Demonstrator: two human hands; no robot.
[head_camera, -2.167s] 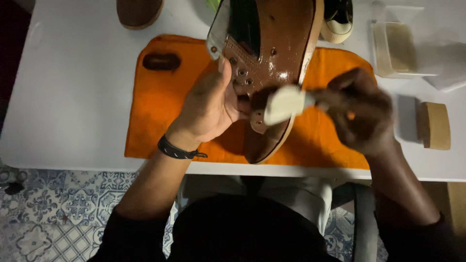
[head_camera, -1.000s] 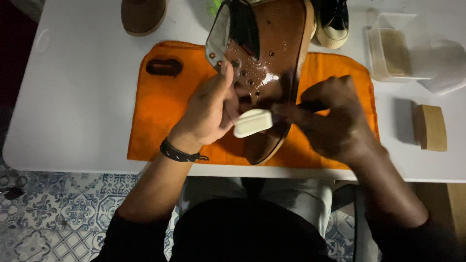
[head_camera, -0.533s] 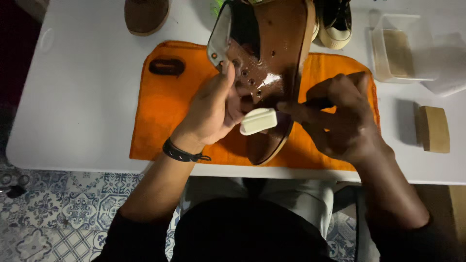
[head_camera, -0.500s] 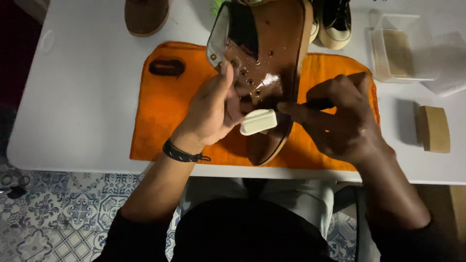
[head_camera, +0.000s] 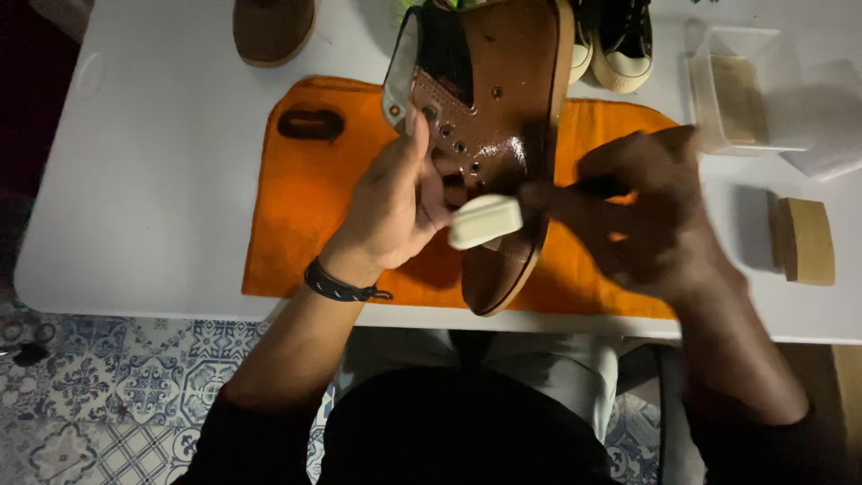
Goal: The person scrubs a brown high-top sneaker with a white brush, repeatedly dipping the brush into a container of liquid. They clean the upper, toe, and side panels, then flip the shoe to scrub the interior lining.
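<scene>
A brown leather shoe (head_camera: 503, 108) is held over an orange cloth (head_camera: 305, 216), toe toward me and wet and shiny near the eyelets. My left hand (head_camera: 391, 211) grips its side by the eyelets; a dark cord band circles the wrist. My right hand (head_camera: 646, 216) pinches a small brush with a white head (head_camera: 485, 221). The white head lies against the toe part of the shoe.
The white table (head_camera: 153, 180) carries another brown shoe (head_camera: 271, 29) at the back left and a light sneaker (head_camera: 620, 40) at the back. A clear box (head_camera: 745, 90) and a wooden block (head_camera: 804, 241) sit to the right. A dark tin (head_camera: 310, 124) rests on the cloth.
The white brush head slid from the shoe's right side leftward and down across the toe part, then shifted slightly. My left hand kept its grip on the shoe.
</scene>
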